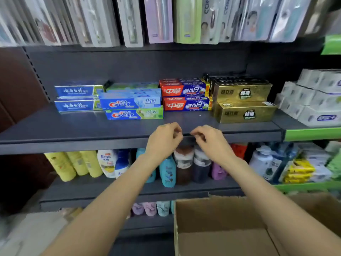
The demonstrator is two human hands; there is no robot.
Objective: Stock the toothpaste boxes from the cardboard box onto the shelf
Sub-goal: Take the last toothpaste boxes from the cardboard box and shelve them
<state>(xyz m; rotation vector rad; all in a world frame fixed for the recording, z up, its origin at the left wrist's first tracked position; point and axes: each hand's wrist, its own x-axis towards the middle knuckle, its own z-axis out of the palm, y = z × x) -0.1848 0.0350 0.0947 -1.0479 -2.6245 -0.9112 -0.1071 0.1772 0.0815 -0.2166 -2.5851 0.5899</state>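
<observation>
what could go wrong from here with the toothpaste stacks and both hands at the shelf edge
1. The Crest stack looks uneven, the bottom box jutting forward of the one above. Sliding new boxes in beside it might knock it askew.
2. The gold boxes sit nearest the front edge of the shelf, so a bump could tip one off.
3. Both hands, left hand and right hand, look empty, and the cardboard box shows no toothpaste in its visible part; stock may have run out.
</observation>
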